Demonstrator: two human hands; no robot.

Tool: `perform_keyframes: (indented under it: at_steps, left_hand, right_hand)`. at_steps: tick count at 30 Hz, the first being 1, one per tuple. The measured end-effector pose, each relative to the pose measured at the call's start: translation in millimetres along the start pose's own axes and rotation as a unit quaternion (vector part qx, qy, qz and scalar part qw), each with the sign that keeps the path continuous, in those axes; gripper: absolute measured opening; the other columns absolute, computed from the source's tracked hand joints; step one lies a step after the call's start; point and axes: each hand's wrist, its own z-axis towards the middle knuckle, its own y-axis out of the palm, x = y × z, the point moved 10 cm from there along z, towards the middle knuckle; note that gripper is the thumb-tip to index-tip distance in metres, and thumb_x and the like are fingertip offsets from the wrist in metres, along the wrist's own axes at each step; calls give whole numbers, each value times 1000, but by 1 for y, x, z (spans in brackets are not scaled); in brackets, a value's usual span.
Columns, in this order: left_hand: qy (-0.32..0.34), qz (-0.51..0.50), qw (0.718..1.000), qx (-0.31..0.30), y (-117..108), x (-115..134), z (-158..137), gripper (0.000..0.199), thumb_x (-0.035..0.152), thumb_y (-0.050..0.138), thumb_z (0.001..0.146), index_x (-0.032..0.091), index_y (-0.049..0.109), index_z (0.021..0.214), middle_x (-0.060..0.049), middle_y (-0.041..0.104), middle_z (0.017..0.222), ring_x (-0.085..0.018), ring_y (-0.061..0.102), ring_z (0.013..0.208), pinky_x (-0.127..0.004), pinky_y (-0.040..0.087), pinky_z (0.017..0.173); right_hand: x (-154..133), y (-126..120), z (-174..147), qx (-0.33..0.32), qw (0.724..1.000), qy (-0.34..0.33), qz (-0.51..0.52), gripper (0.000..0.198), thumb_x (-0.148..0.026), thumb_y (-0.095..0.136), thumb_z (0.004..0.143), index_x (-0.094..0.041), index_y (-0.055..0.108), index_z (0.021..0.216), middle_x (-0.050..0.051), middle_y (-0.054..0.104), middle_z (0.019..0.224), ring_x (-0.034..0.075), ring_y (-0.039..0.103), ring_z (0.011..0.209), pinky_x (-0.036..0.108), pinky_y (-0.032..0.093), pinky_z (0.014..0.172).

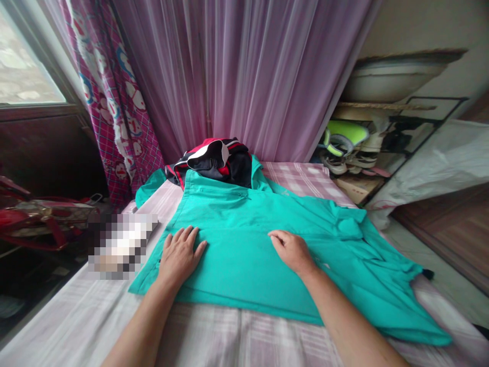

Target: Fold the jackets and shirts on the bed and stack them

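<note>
Teal garment (244, 270): laid out wide across the middle of the plaid sheet (214, 336), straight hem toward the left edge, the more rumpled end spread out to the right edge.
Near side: a decent strip of sheet showing between the cloth and me, so my forearms have some room there.
Left edge: more sheet showing past the hem, esp. toward the near left corner. There's also a blurred object (122, 247) sitting at that edge, too pixelated to say what it is.
Right edge: tighter, the garment takes up most of it. Some shoes (364, 159) and a pale plastic sheet (435, 168) are just past it.
Far edge: heap of dark and red clothes (240, 165) around the middle, right up against the garment, with the purple curtain (244, 76) hanging behind. Bit of sheet visible toward the far right corner.
Left hand (179, 255): palm down on the garment just in from the hem, fingers fairly straight, thumb out to the side. Not gripping anything, just lying on the fabric.
Right hand (292, 250): on the garment around its middle, fingers curled in like a loose fist, thumb tucked by the index finger. Can't tell if a bit of cloth is pinched in there, tbh.
</note>
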Motion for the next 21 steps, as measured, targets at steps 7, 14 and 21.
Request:
perform_keyframes:
  at_steps: [7,14,21]
  left_hand:
    - [2,-2,1000,10,-1,0,0,55,50,39,97,20,53,141,-12,54,147,-31,45,138,-52,31,114]
    - [3,-7,1000,9,0,-1,0,55,51,39,98,20,52,142,-11,53,148,-31,44,139,-53,31,115]
    - [0,-3,1000,9,1,-2,0,54,50,39,98,20,52,142,-11,54,147,-31,44,139,-54,30,115]
  right_hand:
    - [-1,0,0,-3,1000,2,-6,28,-25,48,91,-26,76,93,4,79,96,20,73,87,29,56,78]
    - [0,0,1,-5,1000,5,-1,28,-25,48,90,-25,76,94,5,79,96,20,73,88,29,55,78]
    - [3,2,1,-15,1000,9,-3,27,-25,49,90,-25,76,94,4,79,97,19,73,88,27,55,78]
